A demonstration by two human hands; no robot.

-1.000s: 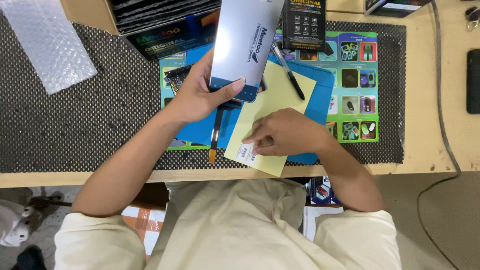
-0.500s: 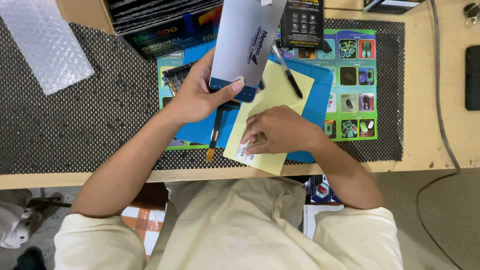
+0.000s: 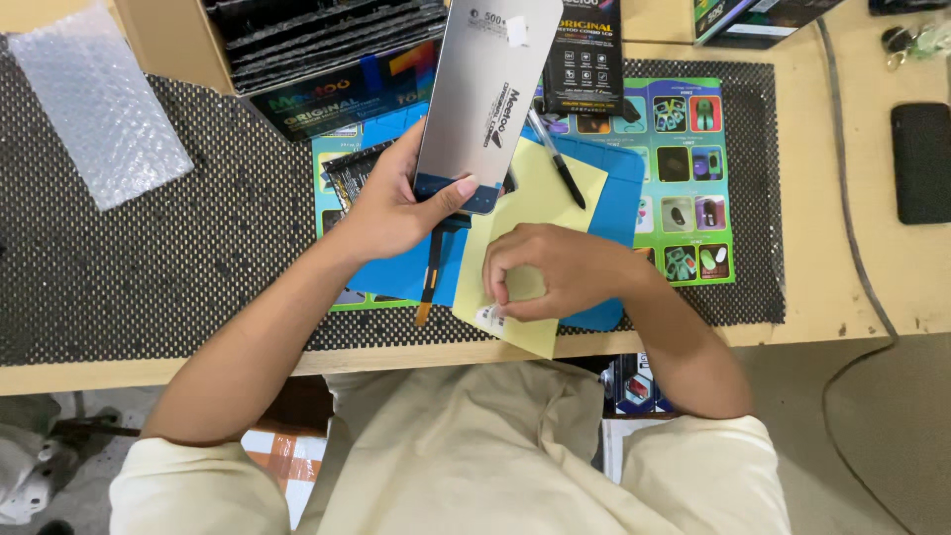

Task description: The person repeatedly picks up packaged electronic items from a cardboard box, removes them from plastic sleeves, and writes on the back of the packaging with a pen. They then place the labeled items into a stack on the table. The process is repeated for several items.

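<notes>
My left hand grips the lower end of a flat grey phone screen panel and holds it tilted above the table. A thin dark ribbon cable hangs from the panel's bottom edge. My right hand rests on a pale yellow sheet, its fingertips pinched at a small white sticker near the sheet's lower corner. The yellow sheet lies on a blue work mat.
A black pen lies on the yellow sheet. A dark perforated mat covers the wooden table. Bubble wrap lies at the far left, black boxes at the back, a black phone at the right.
My right hand has curled its fingertips tighter over the sticker at the sheet's corner. The left hand still holds the panel in much the same spot.
</notes>
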